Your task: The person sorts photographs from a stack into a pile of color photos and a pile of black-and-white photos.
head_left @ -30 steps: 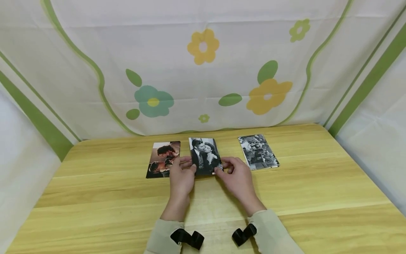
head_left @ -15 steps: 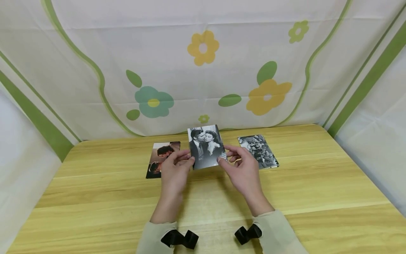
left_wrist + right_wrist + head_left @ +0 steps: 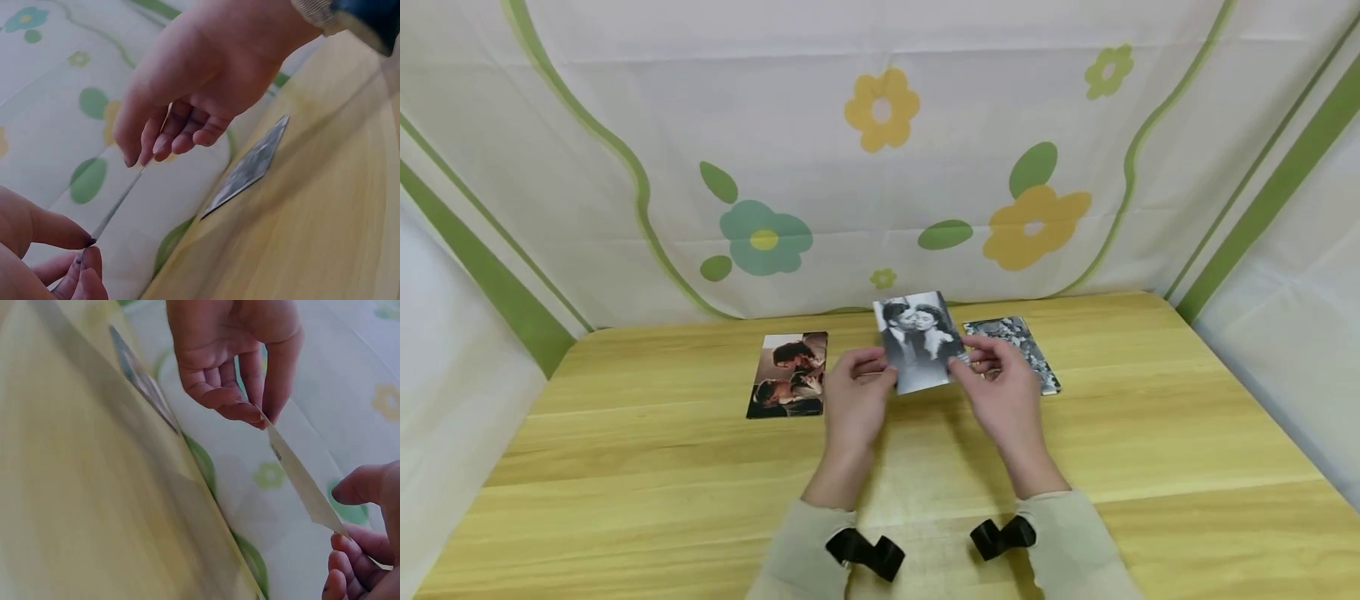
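Black-and-white photo (image 3: 919, 342) is held upright above the wooden table (image 3: 625, 467), long axis vertical, top tilted slightly left. Its lower side edges are pinched by the left hand (image 3: 859, 400) and right hand (image 3: 1006, 392). No writing can be read.

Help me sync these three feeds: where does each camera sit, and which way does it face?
Head: above, looking forward and down at the table; shows both sleeves, left hand and right hand pinching a photo.
Left wrist: low at the left hand, facing the right hand; photo seen edge-on.
Right wrist: low at the right hand, facing the left hand.
Shared: both hands and the held photo.
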`<state>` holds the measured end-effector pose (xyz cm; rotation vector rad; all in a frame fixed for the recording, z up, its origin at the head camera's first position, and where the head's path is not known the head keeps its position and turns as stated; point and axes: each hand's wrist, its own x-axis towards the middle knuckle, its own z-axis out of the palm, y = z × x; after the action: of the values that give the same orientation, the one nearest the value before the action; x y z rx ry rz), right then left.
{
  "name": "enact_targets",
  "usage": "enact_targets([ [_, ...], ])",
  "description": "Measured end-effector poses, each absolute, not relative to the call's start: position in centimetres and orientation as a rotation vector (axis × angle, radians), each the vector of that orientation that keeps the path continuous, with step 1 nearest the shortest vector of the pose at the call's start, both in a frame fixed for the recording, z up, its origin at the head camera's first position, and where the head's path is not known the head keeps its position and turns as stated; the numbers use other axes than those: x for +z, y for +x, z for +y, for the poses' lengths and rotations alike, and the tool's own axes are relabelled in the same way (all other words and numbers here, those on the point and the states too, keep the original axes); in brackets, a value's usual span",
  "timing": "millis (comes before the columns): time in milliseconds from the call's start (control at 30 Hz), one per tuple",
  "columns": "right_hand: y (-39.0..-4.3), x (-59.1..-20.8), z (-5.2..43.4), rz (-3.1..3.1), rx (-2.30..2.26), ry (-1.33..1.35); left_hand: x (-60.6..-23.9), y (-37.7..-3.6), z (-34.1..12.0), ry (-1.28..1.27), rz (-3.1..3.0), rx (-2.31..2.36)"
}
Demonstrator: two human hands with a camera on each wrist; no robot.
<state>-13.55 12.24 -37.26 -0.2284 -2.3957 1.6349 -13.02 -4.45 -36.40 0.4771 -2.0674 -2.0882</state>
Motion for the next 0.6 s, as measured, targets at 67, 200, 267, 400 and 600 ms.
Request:
enact_targets([
  [67, -13.8, -37.2, 13.7, -2.377, 1.635, -0.329, -36.2, -13.6, -2.7, 0.468, -2.091, -2.119],
  [200, -14.1, -37.1, 16.9, -2.310, 1.613, -0.500, -35.6, -14.7, 1.1, 0.391, -2.128, -2.161],
  [267, -14.2, -37.2, 18.3, -2.282, 1.596, -0.572, -35.3, -15.1, 2.6, 0.349, -2.143, -2.167],
  [400, -14.5, -37.3, 20.2, -2.234, 1.598, -0.656, -35.4, -15.5, 4.6, 0.341, -2.188, -2.163],
  [600, -14.8, -37.6, 21.1, -2.263, 1.612, -0.703, -36.5, -15.9, 5.7, 0.371, -2.241, -2.153],
])
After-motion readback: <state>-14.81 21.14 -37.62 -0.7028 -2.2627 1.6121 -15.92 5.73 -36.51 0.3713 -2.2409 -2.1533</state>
